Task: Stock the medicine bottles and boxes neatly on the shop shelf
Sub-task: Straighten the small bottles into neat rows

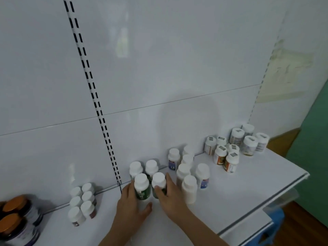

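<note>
On white shelf [230,201], upright green-label bottles [142,186], left hand [132,205] and right hand [170,196] grips clamped on them

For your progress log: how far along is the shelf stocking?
Done: small white-capped bottles and foil-topped bottles stand grouped on the shelf. In hand: left hand and right hand square up green-labelled bottles. Left: loose middle bottles; no boxes visible.

My white shelf [239,197] carries white-capped bottles in clusters along its back edge: small ones [82,203] toward the left, green-labelled ones [142,186] mid-shelf, taller ones [189,174] beside them, more [236,144] at the back right corner. Orange-lidded jars [16,221] stand far left.
</note>
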`<state>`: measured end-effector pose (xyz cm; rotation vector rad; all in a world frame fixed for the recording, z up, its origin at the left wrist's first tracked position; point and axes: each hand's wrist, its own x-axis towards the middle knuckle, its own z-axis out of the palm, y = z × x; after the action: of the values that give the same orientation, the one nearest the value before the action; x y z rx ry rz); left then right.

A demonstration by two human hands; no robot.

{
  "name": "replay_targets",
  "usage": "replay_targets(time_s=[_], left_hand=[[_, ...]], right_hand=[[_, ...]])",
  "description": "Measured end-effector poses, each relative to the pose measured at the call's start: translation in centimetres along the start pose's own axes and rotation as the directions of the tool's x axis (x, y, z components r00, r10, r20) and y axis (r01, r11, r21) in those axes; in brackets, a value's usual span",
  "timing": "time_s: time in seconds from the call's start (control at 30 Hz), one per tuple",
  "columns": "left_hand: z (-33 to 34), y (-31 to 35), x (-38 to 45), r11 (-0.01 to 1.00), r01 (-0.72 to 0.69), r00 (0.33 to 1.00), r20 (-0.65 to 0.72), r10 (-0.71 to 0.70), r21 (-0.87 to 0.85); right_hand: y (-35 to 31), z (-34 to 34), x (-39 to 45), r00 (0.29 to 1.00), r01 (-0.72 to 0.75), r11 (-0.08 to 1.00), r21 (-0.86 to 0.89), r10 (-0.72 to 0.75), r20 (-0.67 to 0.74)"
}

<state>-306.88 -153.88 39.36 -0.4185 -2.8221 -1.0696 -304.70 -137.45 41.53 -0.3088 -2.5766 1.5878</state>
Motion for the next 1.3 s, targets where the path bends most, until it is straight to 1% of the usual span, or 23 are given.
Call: replay_targets(time_s=[0.1,0.23,0.33,0.43,0.5,0.57,0.63,0.7,0.87,0.97,1.07,1.13,1.17,1.23,1.27,1.3], left_hand=[[0.9,0.0,0.3,0.999,0.030,0.998,-0.062,-0.029,0.023],[0.9,-0.1,0.9,0.996,0.090,0.991,-0.094,-0.091,-0.015],[0.6,-0.2,1.5,0.993,0.104,0.986,-0.134,-0.096,0.050],[0.3,-0.9,1.6,0.991,0.101,0.984,-0.159,-0.086,0.084],[0.1,-1.4,1.2,0.989,0.111,0.981,-0.170,-0.094,0.095],[0.1,-1.9,0.9,0.989,0.107,0.971,-0.224,-0.081,0.106],[0.2,-2.2,0.7,0.993,0.087,0.960,-0.274,-0.061,0.085],[0.2,-2.2,0.7,0.995,0.079,0.954,-0.295,-0.058,0.059],[-0.1,-2.3,0.6,0.997,0.067,0.951,-0.306,-0.052,0.037],[-0.3,-2.5,0.6,0.998,0.058,0.964,-0.261,-0.053,0.010],[-0.1,-2.8,0.1,0.993,0.115,0.967,-0.233,-0.107,0.018],[0.0,-2.7,-0.9,0.982,0.176,0.947,-0.285,-0.150,0.066],[-0.1,-2.4,-1.7,0.981,0.184,0.931,-0.330,-0.155,0.058],[-0.3,-1.4,-3.2,0.994,0.110,0.898,-0.430,-0.092,0.018],[-0.5,-0.8,-3.7,0.999,0.047,0.892,-0.451,-0.035,0.014],[-0.6,-0.1,-4.1,1.000,-0.010,0.895,-0.445,0.020,0.023]], right_hand=[[0.1,0.4,1.1,0.996,0.031,0.997,0.070,-0.036,0.080],[0.0,0.8,2.2,0.981,0.115,0.971,0.210,-0.144,0.128],[-0.1,1.0,3.5,0.970,0.153,0.957,0.248,-0.194,0.150],[0.2,1.6,4.5,0.959,0.146,0.952,0.267,-0.203,0.199],[0.2,2.0,4.5,0.949,0.144,0.959,0.245,-0.204,0.241],[0.0,2.4,4.4,0.936,0.162,0.964,0.210,-0.218,0.275],[-0.1,2.7,4.5,0.932,0.170,0.968,0.183,-0.218,0.290],[-0.2,3.0,4.5,0.930,0.173,0.971,0.166,-0.217,0.296],[-0.1,2.8,4.7,0.930,0.183,0.977,0.110,-0.208,0.304],[-0.4,2.5,4.4,0.932,0.185,0.979,0.090,-0.204,0.298],[-1.0,2.2,3.4,0.939,0.195,0.980,0.034,-0.197,0.282],[-1.3,1.5,2.0,0.952,0.186,0.981,-0.055,-0.166,0.259],[-1.4,1.0,1.2,0.957,0.180,0.980,-0.080,-0.156,0.246],[-1.3,-0.2,-0.3,0.962,0.189,0.978,-0.091,-0.166,0.219],[-1.3,-0.9,-1.0,0.960,0.212,0.973,-0.089,-0.190,0.206],[-1.4,-1.6,-1.7,0.955,0.245,0.965,-0.087,-0.225,0.192]])
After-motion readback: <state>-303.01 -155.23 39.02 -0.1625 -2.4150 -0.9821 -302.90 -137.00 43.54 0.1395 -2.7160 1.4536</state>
